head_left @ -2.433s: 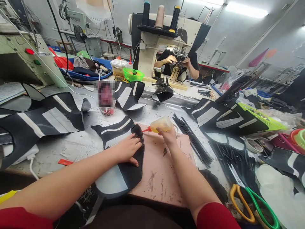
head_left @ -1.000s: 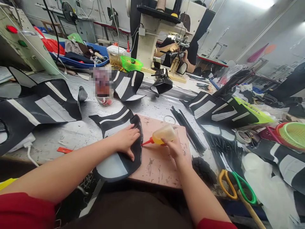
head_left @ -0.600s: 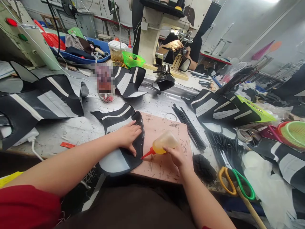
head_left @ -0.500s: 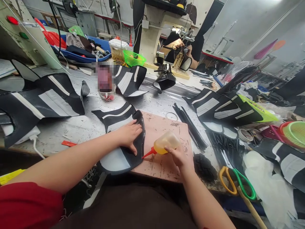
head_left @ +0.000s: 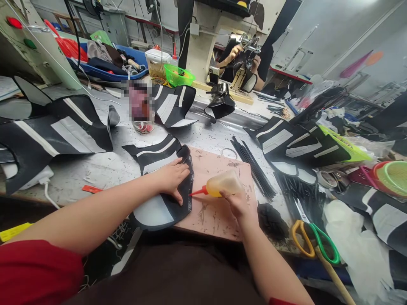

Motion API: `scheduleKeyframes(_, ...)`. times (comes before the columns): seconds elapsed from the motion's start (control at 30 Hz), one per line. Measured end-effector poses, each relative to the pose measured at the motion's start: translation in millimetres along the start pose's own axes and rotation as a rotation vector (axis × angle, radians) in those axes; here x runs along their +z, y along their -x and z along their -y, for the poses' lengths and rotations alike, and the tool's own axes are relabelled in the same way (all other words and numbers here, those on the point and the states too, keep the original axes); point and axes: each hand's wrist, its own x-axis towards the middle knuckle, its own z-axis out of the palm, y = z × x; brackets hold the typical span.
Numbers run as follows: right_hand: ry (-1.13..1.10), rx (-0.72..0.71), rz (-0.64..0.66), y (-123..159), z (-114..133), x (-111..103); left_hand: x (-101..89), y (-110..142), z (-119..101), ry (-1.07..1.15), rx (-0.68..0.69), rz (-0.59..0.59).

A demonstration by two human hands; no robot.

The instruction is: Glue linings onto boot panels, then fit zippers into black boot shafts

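Observation:
My left hand (head_left: 173,180) lies with fingers spread on a black shoe upper piece (head_left: 178,212), pressing it down. The piece carries white strips and a pale patch at its near end; a wet, shiny line runs along its right edge. In my right hand (head_left: 239,207) is a soft squeeze bottle (head_left: 224,183) of yellowish glue, tilted left. Its red nozzle tip touches, or nearly touches, the right edge of the piece. Under that edge lies a pinkish board (head_left: 216,216).
Black strips (head_left: 254,169) lie right of the board. Scissors (head_left: 305,237) with orange and green handles rest at the front right. More black pieces (head_left: 70,131) stand left and right. A sewing machine (head_left: 203,51) and another person's hands (head_left: 237,51) are behind.
The bottle's nozzle has moved a little away from me along the piece's right edge, and the bottle lies flatter. My left hand has stayed in place.

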Motion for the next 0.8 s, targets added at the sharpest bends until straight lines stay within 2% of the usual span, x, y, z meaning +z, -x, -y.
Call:
scheduleKeyframes(0.2, 0.113, -0.203, -0.17, -11, 13, 10, -5.7, 4, -2, -0.014, 0.021, 0.003)
scheduleKeyframes(0.3, -0.026, -0.274, -0.3, -2, 19, 5, -17.1, 12, -6, -0.033, 0.092, -0.096)
scheduleKeyframes(0.33, -0.104, -0.287, -0.324, 1, 21, 1, -21.6, 15, -7, -0.033, 0.058, -0.149)
scheduleKeyframes(0.37, -0.185, -0.297, -0.348, 4, 23, -4, -26.0, 17, -7, -0.03, -0.041, -0.191)
scheduleKeyframes(0.43, -0.332, -0.292, -0.401, 9, 25, -14, -33.1, 19, -6, -0.024, -0.36, -0.221)
scheduleKeyframes(0.5, -0.433, -0.256, -0.471, 13, 26, -24, -36.8, 18, -3, -0.018, -0.619, -0.164)
scheduleKeyframes(0.53, -0.474, -0.236, -0.501, 15, 26, -28, -37.7, 16, -1, -0.013, -0.667, -0.117)
scheduleKeyframes(0.63, -0.598, -0.19, -0.51, 24, 27, -40, -42.0, 10, 2, 0.004, -0.589, 0.007)
scheduleKeyframes(0.8, -0.762, -0.219, -0.481, 46, 28, -72, -64.3, 13, -11, 0.032, -0.249, 0.133)
